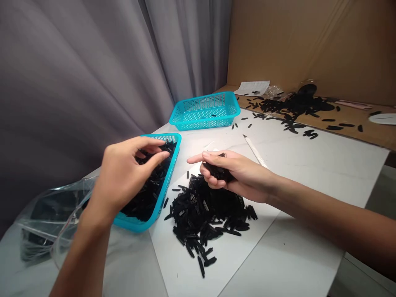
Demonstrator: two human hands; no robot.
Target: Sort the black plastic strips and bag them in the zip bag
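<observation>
My left hand [128, 171] hangs over the near turquoise basket [173, 177], thumb and fingers apart, with nothing visible between them. Small, slim black pieces [154, 181] fill that basket; their exact kind is not clear. Over the white sheet [192, 272], my right hand [235, 167] is curled round a handful of the same black pieces [218, 171], its index finger stretched out to the left. A loose pile of black pieces [204, 214] is spread on the sheet below it.
A second turquoise basket [204, 123] stands farther back with a black piece inside. Behind the right hand lies a white pencil-like tool [255, 150]. More black pieces [287, 105] are scattered on cardboard at the back right. A clear plastic bag [46, 222] sits at left.
</observation>
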